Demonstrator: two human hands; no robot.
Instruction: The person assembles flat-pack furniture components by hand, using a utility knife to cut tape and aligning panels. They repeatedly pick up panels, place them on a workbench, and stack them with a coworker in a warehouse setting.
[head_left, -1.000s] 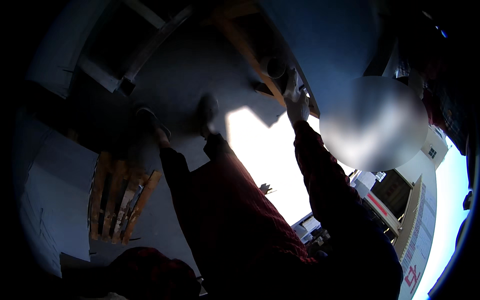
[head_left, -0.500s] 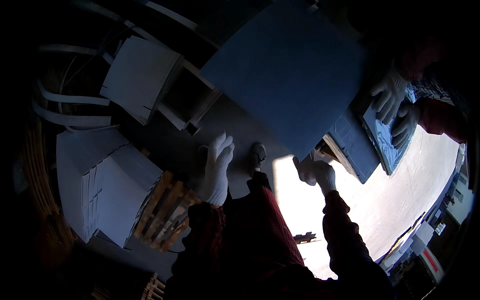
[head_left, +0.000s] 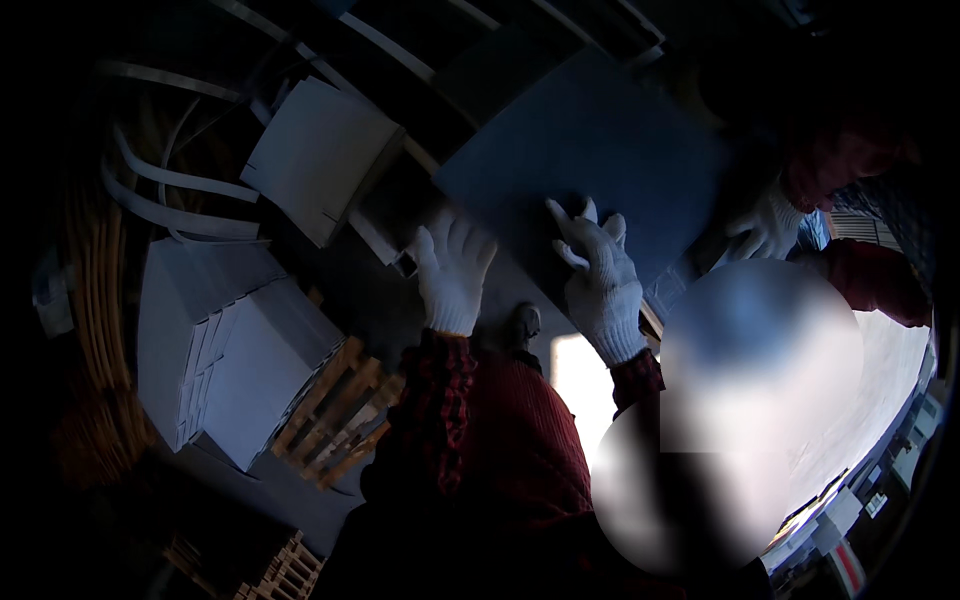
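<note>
A large dark blue flat sheet [head_left: 590, 130] lies ahead of me. My right hand [head_left: 605, 280], in a white knitted glove, has its fingers spread over the sheet's near part; whether it presses on the surface I cannot tell. Just left of the sheet's edge, my left hand [head_left: 455, 270], gloved the same way, is held palm down with fingers apart and nothing in it. To the right, a co-worker's gloved hand [head_left: 768, 225] reaches in beside the sheet. A blurred patch hides what lies below that hand.
Stacked pale cardboard sheets [head_left: 250, 350] rest on a wooden pallet [head_left: 335, 410] at the left. Another stack of pale sheets [head_left: 320, 160] stands beyond it, near loose white straps [head_left: 185, 210]. More pallets [head_left: 285, 570] are at the lower left. Bright ground shows at the right.
My right hand has moved up from the sheet's near corner onto its near part, and its fingers have spread. My left hand has moved slightly forward and right, fingers opening. The view has shifted.
</note>
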